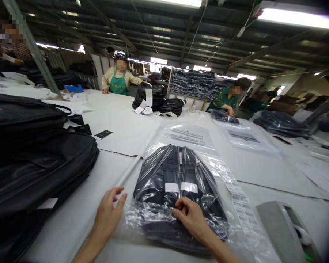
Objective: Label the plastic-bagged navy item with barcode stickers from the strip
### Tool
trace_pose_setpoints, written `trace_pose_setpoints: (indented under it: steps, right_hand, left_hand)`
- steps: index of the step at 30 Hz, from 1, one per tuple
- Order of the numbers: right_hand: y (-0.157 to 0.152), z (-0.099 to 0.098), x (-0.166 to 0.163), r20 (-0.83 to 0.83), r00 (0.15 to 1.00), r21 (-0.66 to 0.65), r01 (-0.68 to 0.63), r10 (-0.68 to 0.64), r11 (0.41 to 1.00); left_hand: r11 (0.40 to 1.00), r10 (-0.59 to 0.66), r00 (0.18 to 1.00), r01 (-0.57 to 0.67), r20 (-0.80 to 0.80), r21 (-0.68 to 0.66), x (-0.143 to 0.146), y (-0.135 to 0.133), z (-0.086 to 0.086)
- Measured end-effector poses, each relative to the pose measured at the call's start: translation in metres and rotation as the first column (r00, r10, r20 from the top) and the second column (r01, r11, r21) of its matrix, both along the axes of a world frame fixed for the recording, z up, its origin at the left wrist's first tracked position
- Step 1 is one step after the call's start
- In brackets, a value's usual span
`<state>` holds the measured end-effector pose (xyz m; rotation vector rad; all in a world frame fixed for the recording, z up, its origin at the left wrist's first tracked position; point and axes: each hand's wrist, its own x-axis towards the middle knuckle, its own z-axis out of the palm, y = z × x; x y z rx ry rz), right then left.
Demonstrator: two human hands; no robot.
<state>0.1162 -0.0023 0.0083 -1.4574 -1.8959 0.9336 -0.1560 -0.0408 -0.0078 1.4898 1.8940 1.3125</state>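
Note:
A black backpack point(153, 179) lies inside a clear plastic bag point(153, 213) on the white table before me. Two white tags show on its straps through the film. My right hand point(190, 217) rests over the lower middle of the pack, thumb and fingertips drawn together on the film of the plastic bag. My left hand point(109, 208) hovers just left of the bag, its fingers apart and curved, holding nothing. Further up the table, the long end of the plastic bag spreads flat, with printed text point(188, 135) on it.
Black bags point(38, 168) are piled at the left, near black cards point(83, 129). A strip of white labels point(242, 208) runs beside a grey dispenser-like device point(285, 230) on the right. Across the table stand a person in a green apron point(119, 84) and another in green point(223, 98).

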Motion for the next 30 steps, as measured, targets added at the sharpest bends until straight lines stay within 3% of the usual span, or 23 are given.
trace_pose_setpoints:
  steps: [1, 2, 3, 4, 6, 9, 16, 19, 21, 23, 25, 27, 28, 30]
  right_hand:
    - [0.0, 0.0, -0.001, 0.0, 1.0, 0.003, 0.005, -0.005, 1.0]
    - [0.0, -0.001, -0.001, 0.0, 1.0, 0.006, 0.009, -0.009, 1.0]
    - [0.0, -0.001, -0.002, -0.001, 1.0, 0.009, 0.013, -0.013, 1.0]
    - [0.0, -0.001, -0.002, -0.003, 1.0, 0.014, 0.016, -0.016, 1.0]
    - [0.0, 0.0, -0.002, -0.005, 1.0, 0.023, 0.013, -0.013, 1.0]
    - [0.0, 0.0, 0.0, -0.005, 1.0, 0.045, -0.005, 0.005, 0.999]
    - [0.002, -0.005, -0.006, -0.053, 0.999, 0.07, 0.009, -0.006, 0.998]
    - [-0.003, 0.016, 0.009, -0.254, 0.967, -0.008, 0.03, -0.031, 1.0]
    - [-0.013, 0.041, 0.045, -0.366, 0.923, 0.032, 0.141, -0.119, 0.99]
    - [-0.029, 0.065, 0.106, -0.391, 0.867, 0.115, 0.38, -0.31, 0.918]
    - [-0.052, 0.077, 0.182, -0.33, 0.739, 0.117, 0.649, -0.588, 0.751]
    - [-0.078, 0.075, 0.255, -0.248, 0.532, 0.128, 0.847, -0.81, 0.517]
    - [-0.091, 0.069, 0.285, -0.182, 0.464, 0.121, 0.885, -0.867, 0.449]
    - [-0.115, 0.055, 0.323, -0.097, 0.404, 0.047, 0.915, -0.91, 0.401]
  left_hand:
    - [0.985, 0.052, 0.988, -0.028, -0.143, 0.169, 0.01, -0.011, 0.003]
    - [0.951, 0.049, 0.961, 0.038, -0.271, 0.306, 0.023, -0.023, 0.004]
    - [0.908, -0.025, 0.917, 0.187, -0.398, 0.374, 0.038, -0.032, 0.001]
    - [0.866, -0.112, 0.84, 0.344, -0.53, 0.362, 0.053, -0.04, -0.003]
    - [0.836, -0.141, 0.685, 0.469, -0.715, 0.284, 0.08, -0.046, -0.017]
    - [0.881, -0.109, 0.55, 0.438, -0.828, 0.176, 0.104, -0.038, -0.036]
    - [0.952, -0.068, 0.571, 0.281, -0.818, 0.117, 0.116, -0.033, -0.044]
    - [0.953, -0.075, 0.597, 0.279, -0.799, 0.119, 0.119, -0.036, -0.045]
    - [0.956, -0.06, 0.609, 0.263, -0.791, 0.13, 0.12, -0.035, -0.046]
    - [0.956, -0.049, 0.6, 0.259, -0.799, 0.135, 0.119, -0.033, -0.047]
    - [0.949, -0.05, 0.58, 0.282, -0.813, 0.143, 0.117, -0.031, -0.046]
    - [0.939, -0.045, 0.576, 0.302, -0.816, 0.161, 0.116, -0.029, -0.047]
    - [0.935, -0.04, 0.582, 0.308, -0.812, 0.174, 0.115, -0.028, -0.048]
    - [0.932, -0.029, 0.609, 0.302, -0.793, 0.198, 0.114, -0.026, -0.054]
